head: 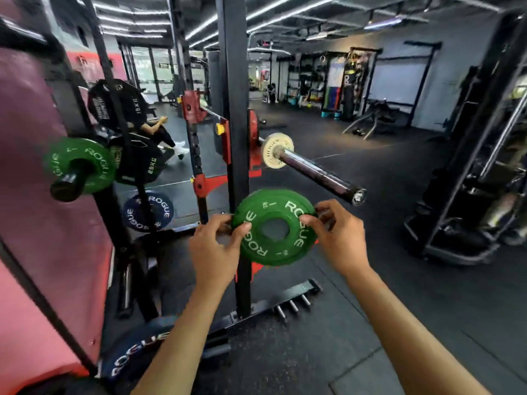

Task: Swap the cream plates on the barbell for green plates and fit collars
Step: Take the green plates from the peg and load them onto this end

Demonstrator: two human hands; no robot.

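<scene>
Both hands held one green plate (275, 227) in the air, below the bare end of the barbell sleeve (319, 172) and well apart from it. Left hand (212, 248) pinched the plate's left rim, thumb on the lettered face, fingers curled behind. Right hand (339, 238) gripped the right rim the same way, thumb across the face near the centre hole. Plate tilted, face toward the camera.

A cream plate (273, 150) sat on the sleeve, pushed inward toward the rack upright (236, 138), which stood just left of the sleeve's inner end.

A second green plate (77, 163) hung on a storage peg (67, 185) far left of the sleeve. Black plates (134, 163) were stored just right of that peg, and a blue plate (147, 210) below them.
</scene>
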